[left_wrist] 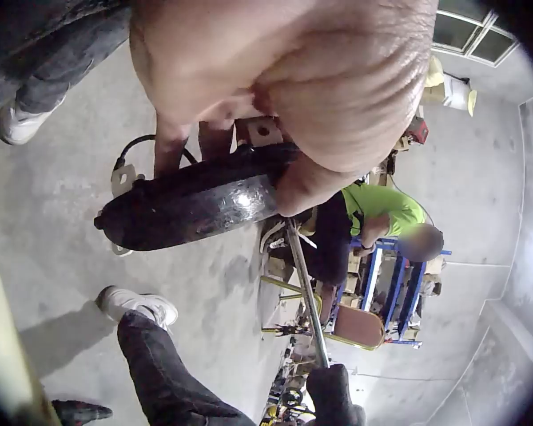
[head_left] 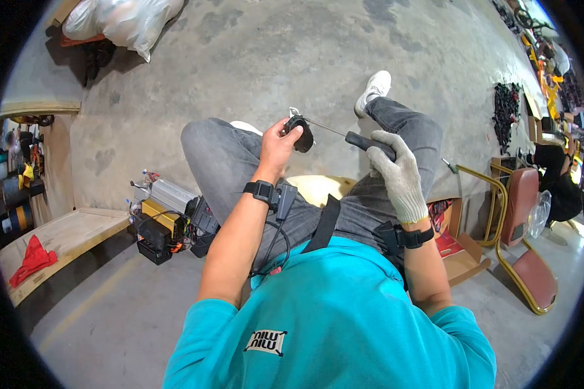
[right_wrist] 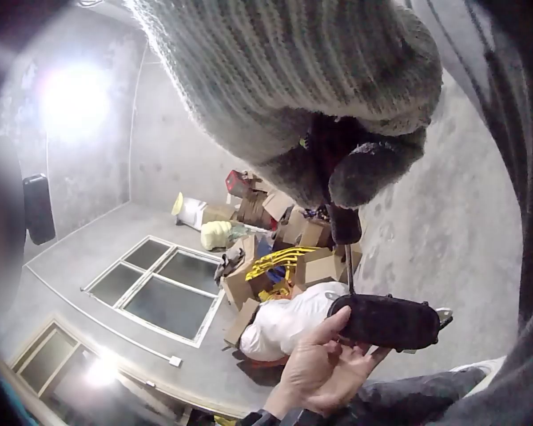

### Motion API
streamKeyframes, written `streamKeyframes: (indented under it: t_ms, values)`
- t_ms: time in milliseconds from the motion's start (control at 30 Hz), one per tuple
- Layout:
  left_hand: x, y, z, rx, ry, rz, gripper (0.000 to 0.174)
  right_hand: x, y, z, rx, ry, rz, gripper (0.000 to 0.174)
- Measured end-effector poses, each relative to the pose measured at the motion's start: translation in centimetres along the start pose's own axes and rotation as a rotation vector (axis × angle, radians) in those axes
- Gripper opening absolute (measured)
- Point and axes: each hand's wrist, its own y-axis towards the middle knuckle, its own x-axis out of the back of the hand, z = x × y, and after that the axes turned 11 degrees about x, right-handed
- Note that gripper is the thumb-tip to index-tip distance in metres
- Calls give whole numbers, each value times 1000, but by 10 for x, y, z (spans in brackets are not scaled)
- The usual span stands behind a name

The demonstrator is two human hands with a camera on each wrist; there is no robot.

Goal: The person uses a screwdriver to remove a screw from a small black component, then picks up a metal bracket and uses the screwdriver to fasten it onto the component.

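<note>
Fingers, left: the bare left hand (head_left: 279, 146) curls thumb and fingers (left_wrist: 173, 146) round a glossy black oval housing (head_left: 302, 134) with a small metal tab, in a closed, firm grip.
Fingers, right: the right hand (head_left: 396, 172), in a white knit glove, wraps fully round the black handle of a thin-shafted steel screwdriver (head_left: 367, 143).
Position of work: the housing is held in the air above the knees, at 12 o'clock from the person's chest. The handle is at 1 o'clock. The shaft (left_wrist: 304, 284) runs from the handle to the housing's edge, beside the thumb.
Tip contact: hidden by the thumb, so it cannot be told whether the tip sits in a fastener.
Surroundings: grey concrete floor (head_left: 253, 58). Silver and black electrical boxes with wires (head_left: 169, 217) are at 9 o'clock, a gold-framed red chair (head_left: 522, 259) at 3 o'clock, and a white sneaker (head_left: 374, 86) at 12 o'clock.
Hazard 1: the tip could slip into the ungloved palm, because the housing is unsupported and the blade points toward the bare hand.
Hazard 2: the housing may twist in the grip under torque, since its surface looks smooth.
Hazard 3: a loosened small part could drop to the floor, as only the lap lies beneath.
</note>
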Motion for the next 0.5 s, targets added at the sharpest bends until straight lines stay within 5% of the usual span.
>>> streamKeyframes:
  t_ms: [500]
  values:
    - [-1,-3,-3,8,43,44,37,-1,0,-5,-16,72,-31,39]
